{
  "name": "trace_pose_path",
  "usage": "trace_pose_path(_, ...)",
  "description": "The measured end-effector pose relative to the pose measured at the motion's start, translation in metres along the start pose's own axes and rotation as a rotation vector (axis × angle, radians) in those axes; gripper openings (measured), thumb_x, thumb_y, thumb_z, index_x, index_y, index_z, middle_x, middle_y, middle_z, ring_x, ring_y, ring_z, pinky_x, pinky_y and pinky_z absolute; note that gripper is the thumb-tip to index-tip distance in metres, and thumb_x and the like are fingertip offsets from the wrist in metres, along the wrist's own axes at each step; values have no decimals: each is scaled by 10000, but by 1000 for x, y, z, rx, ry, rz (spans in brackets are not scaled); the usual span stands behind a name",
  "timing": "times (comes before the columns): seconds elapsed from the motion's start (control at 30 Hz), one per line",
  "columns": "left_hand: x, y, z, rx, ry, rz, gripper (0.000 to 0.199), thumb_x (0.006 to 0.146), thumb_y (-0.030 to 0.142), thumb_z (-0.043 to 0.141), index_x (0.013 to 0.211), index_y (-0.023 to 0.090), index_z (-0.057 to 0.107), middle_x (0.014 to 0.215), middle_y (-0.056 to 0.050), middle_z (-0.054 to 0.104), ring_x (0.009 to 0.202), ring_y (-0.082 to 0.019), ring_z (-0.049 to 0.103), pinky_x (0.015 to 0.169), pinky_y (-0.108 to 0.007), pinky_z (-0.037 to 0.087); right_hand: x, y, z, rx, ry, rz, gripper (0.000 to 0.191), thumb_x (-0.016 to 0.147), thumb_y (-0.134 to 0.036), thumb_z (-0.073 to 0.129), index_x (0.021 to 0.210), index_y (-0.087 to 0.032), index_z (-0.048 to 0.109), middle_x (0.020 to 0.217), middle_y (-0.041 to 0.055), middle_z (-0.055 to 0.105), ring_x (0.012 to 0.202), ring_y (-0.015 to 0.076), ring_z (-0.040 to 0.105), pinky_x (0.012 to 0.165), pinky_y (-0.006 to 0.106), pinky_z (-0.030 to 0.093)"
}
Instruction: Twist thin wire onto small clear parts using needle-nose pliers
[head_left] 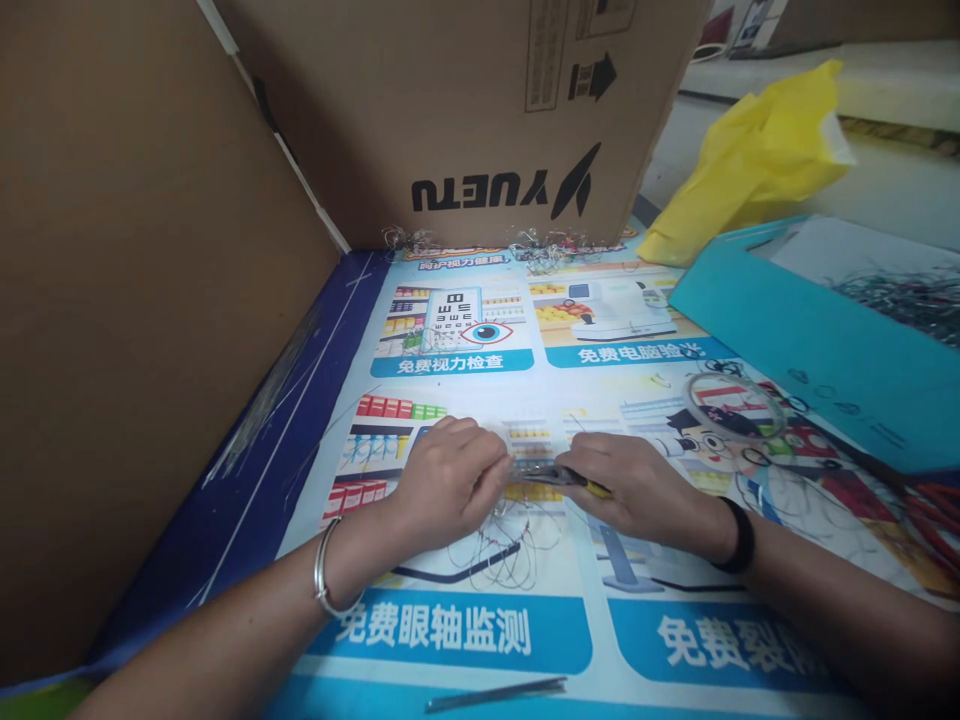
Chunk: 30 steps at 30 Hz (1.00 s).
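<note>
Cardboard [465, 120]: huge brown walls filling the left and top middle of the frame, YUETU printed upside down on the back one
Tabletop [480, 390]: center and down to the bottom, covered in eye-check cartoons and blue captions
Blue box [795, 340]: right side, tilted-looking, got a messy dark wire pile [904, 300] inside
Yellow bag [750, 160]: crumpled, upper right, just behind the blue box
Left hand [450, 475]: dead center, fingers curled up tight by the pliers' nose; can't tell what's pinched in there, too small
Right hand [630, 485]: just right of center, wrapped around the pliers
Wire loops [517, 550]: thin tangle below the left hand, lower middle
Clear ring [724, 432]: lying right of center, near the blue box
Pliers [551, 474]: mid-frame between the hands, yellow on the grip, nose pointing left
Rods [495, 694]: skinny little bundle, bottom middle
</note>
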<state>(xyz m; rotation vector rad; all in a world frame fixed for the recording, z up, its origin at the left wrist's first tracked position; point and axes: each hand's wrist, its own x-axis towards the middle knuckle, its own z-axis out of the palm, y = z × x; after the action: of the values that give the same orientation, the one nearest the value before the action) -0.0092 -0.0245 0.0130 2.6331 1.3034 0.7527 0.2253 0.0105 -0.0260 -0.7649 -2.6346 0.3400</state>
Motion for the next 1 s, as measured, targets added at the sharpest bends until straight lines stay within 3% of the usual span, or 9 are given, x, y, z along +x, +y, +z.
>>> trace_pose_path(0.27,0,-2,4,-34,-42,-40,259,893,195,396,648,171,479,594,-8,507,591,-140,433,590,-276,327,0,0,0,-9,-19,11,221,908,-318,436,870,-168,593,754,48,585,693,151,513,608,255,348)
trace_pose_path(0.63,4,-8,11,-167,-184,-202,289,893,232,399,617,172,460,581,18,486,569,-118,454,536,-231,305,1,-3,-3,-85,-26,5,238,912,-323,420,838,-173,590,737,43,582,677,146,515,586,254,331)
trace_pose_path(1.0,5,-7,9,-296,-205,-341,263,867,233,416,626,167,496,586,32,510,560,-102,466,526,-206,317,1,-2,-3,-100,-46,12,227,907,-316,430,834,-174,591,741,43,585,690,149,514,599,255,338)
